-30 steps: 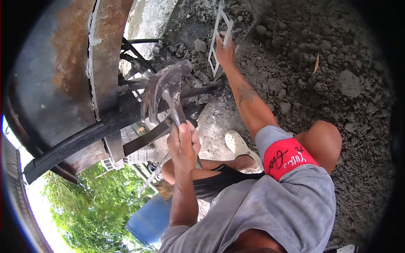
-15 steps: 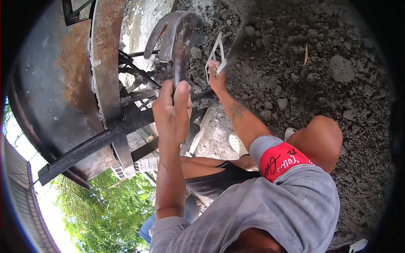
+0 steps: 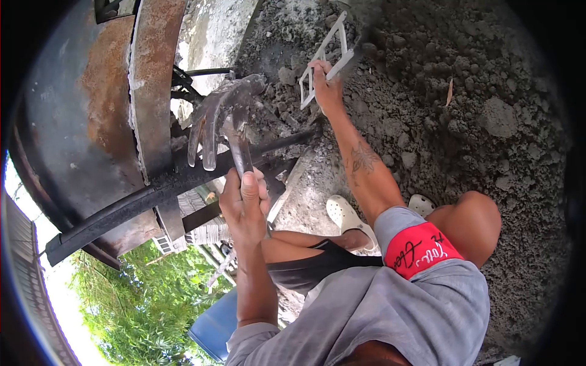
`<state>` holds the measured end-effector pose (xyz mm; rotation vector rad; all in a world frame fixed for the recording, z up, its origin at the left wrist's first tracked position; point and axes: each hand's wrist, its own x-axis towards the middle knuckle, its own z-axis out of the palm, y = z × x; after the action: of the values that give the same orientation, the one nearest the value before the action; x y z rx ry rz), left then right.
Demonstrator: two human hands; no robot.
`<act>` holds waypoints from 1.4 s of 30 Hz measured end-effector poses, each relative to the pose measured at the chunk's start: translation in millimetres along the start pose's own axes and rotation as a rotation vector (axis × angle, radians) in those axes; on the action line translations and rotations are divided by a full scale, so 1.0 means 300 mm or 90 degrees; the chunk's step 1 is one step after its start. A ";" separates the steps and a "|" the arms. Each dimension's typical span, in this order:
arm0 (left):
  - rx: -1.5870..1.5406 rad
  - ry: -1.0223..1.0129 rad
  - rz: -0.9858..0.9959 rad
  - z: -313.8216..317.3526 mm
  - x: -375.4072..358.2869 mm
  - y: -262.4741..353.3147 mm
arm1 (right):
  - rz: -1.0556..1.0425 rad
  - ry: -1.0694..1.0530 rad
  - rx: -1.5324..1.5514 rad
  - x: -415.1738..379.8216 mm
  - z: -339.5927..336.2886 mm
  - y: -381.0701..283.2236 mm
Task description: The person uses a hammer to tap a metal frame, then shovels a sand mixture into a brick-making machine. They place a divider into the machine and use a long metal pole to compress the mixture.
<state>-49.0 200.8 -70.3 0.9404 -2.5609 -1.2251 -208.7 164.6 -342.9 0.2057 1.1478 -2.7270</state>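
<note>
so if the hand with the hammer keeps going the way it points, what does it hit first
Probably the dark bar just beyond the left hand, with the hammer head above it; depth is unclear.

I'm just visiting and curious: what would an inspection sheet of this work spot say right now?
Surface: clumpy grey soil, lumps throughout.
Job's things: claw hammer, raised; white frame, on the soil.
Clutter: dry leaf; white clog on a foot.
Grippers: left hand gripping the hammer handle; right hand gripping the frame.
Cables: nothing seen.
Surroundings: rusty drum on black bars; blue barrel; greenery.
</note>
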 end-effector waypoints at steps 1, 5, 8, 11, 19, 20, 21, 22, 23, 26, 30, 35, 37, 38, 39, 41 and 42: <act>-0.018 0.001 -0.001 0.005 0.003 -0.002 | -0.017 -0.027 -0.087 -0.029 -0.008 0.018; -0.047 0.002 -0.005 0.013 0.024 -0.007 | -0.072 -0.101 -0.181 -0.048 -0.019 0.057; -0.001 -0.002 0.003 0.007 0.018 0.007 | -0.013 -0.187 -0.178 -0.009 0.002 0.014; 0.036 -0.014 0.031 -0.003 0.017 0.005 | -0.112 -0.219 -0.260 0.009 0.031 -0.023; 0.007 0.001 0.056 -0.018 0.052 0.036 | -0.124 -0.181 -0.189 0.023 0.056 -0.017; -0.007 0.000 0.060 -0.020 0.052 0.037 | -0.069 -0.188 -0.142 0.025 0.045 -0.026; -0.019 0.005 0.067 -0.020 0.052 0.033 | 0.007 -0.200 -0.097 0.030 0.033 -0.026; -0.020 0.007 0.067 -0.020 0.048 0.027 | 0.007 -0.201 -0.098 0.028 0.018 -0.010; -0.021 0.007 0.054 -0.020 0.044 0.019 | 0.031 -0.179 -0.101 0.024 0.002 0.016; -0.031 0.001 0.032 -0.016 0.035 -0.007 | -0.007 -0.138 -0.082 0.039 -0.027 0.048; -0.017 -0.001 -0.004 -0.036 0.017 -0.057 | 0.049 -0.166 -0.177 0.034 -0.036 0.031; 0.000 0.010 -0.036 -0.046 0.004 -0.076 | -0.137 -0.182 -0.246 0.022 0.047 0.051; 0.011 0.007 -0.033 -0.054 -0.001 -0.112 | -0.167 -0.153 -0.242 0.012 0.051 0.040; 0.097 0.012 -0.016 -0.066 -0.006 -0.143 | -0.196 -0.121 -0.236 0.006 0.056 0.033; 0.183 0.018 0.002 -0.079 -0.007 -0.159 | -0.118 -0.086 -0.248 0.001 0.036 0.016; 0.169 -0.029 -0.056 -0.054 -0.026 -0.181 | -0.083 -0.075 -0.254 0.018 0.006 -0.056; 0.189 -0.061 -0.091 -0.042 -0.034 -0.223 | -0.048 -0.059 -0.265 0.031 -0.003 -0.090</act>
<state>-4.4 167.2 -110.6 1.1674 -2.8503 -0.9582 -223.4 182.9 -326.6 -0.0219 1.6847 -2.4514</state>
